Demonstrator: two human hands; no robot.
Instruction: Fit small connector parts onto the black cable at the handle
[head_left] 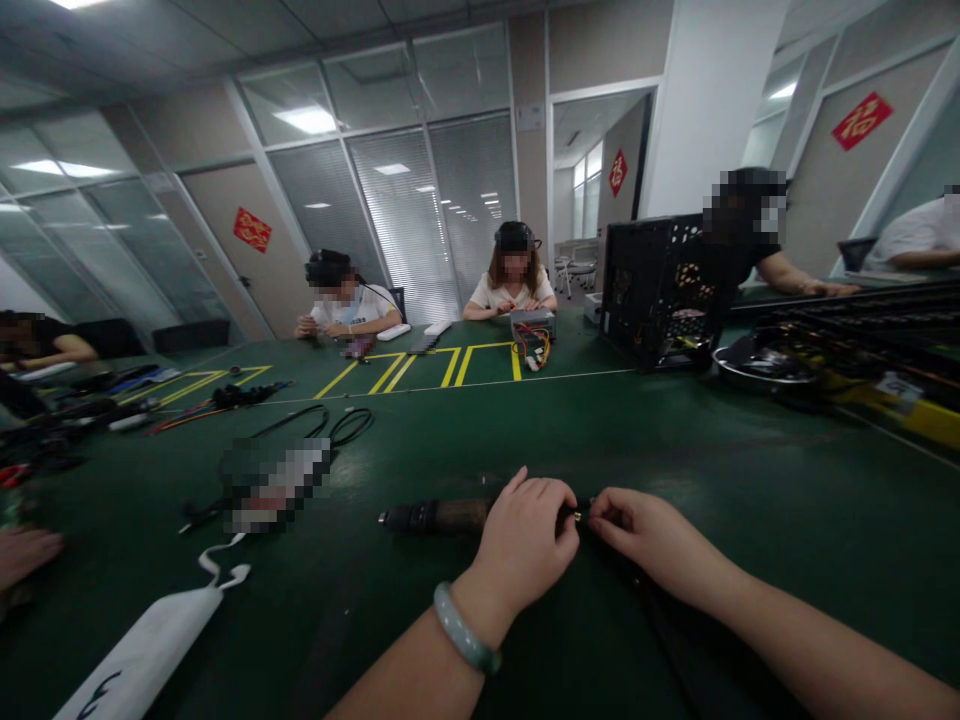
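Dark brown-and-black cylindrical tool (pixel 439 516) was held low over green desk (pixel 757 470), clenched in left hand (pixel 521 535). Small brass-coloured tip (pixel 579 515) at its end was pinched by right hand (pixel 645 535). Progress could not be judged.

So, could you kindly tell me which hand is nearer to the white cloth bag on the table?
Left: the left hand is nearer, up and to the right of the white cloth bag. The right hand is farther off, beyond the left hand.
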